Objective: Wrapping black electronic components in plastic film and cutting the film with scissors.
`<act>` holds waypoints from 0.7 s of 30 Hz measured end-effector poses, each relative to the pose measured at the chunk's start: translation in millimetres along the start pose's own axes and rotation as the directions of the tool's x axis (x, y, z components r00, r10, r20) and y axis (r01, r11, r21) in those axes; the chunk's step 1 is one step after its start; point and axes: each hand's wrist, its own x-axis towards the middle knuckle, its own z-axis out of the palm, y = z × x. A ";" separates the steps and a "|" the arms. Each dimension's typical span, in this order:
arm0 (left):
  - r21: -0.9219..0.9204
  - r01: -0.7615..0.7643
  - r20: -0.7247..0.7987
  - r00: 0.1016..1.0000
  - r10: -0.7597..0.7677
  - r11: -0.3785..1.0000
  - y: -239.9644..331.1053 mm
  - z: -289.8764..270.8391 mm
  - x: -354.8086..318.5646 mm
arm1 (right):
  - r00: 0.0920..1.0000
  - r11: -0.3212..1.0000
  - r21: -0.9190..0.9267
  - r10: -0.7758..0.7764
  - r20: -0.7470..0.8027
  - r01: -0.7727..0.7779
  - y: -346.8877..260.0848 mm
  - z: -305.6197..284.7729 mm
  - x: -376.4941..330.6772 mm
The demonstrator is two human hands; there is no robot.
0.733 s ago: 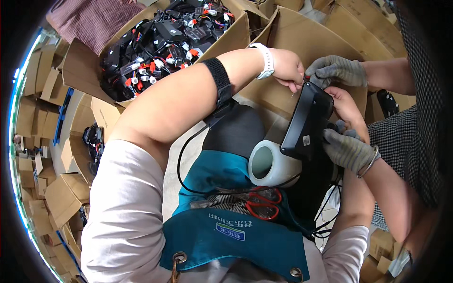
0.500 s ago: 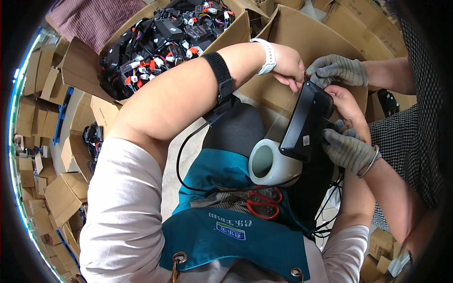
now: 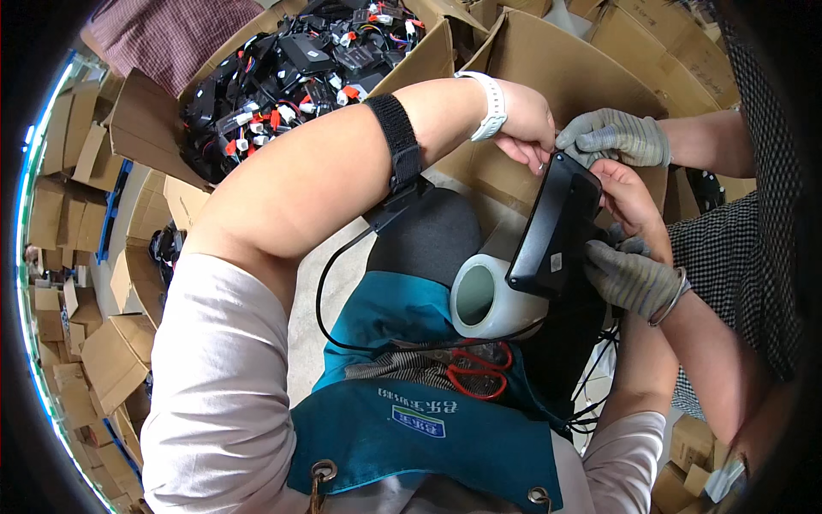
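Note:
A flat black plastic device point(image 3: 555, 227) with a small white label stands tilted over my lap. My left hand point(image 3: 528, 124), with a white watch on the wrist, is closed in a pinch beside its upper end; what the fingertips hold is too small to make out. At the device's upper right edge, my right hand point(image 3: 629, 195) has its fingers bent round it. A co-worker's grey-gloved hand point(image 3: 615, 137) meets the same upper end, and their other gloved hand point(image 3: 635, 276) grips the lower right side. Below the device, a roll of clear film point(image 3: 514, 301) lies on my lap.
Red-handled scissors point(image 3: 479, 370) sit in my teal apron's pocket point(image 3: 385, 403). A black cable point(image 3: 324, 300) runs from my left forearm strap across my lap. A carton point(image 3: 428, 64) at the upper left holds many black wired units; an open carton point(image 3: 569, 73) stands beyond my hands.
My left hand has shifted slightly right and down, toward the device's upper end. The device has moved a little. The co-worker's upper gloved hand has come slightly lower, and a small red bit there is hidden.

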 end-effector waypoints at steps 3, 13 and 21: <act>-0.023 0.002 -0.017 1.000 -0.003 1.000 2.5 1.9 -2.3 | 1.000 1.000 0.030 0.003 -0.012 -0.002 -0.6 -0.8 -1.2; -0.118 0.031 -0.028 0.999 -0.035 0.993 4.5 3.7 -5.9 | 0.999 1.000 0.022 -0.012 0.031 0.012 -4.3 1.5 -1.9; 0.245 0.024 -0.138 0.990 0.010 0.969 14.9 15.5 -18.9 | 0.982 0.974 -0.197 0.079 -0.173 -0.113 -12.9 13.5 -8.5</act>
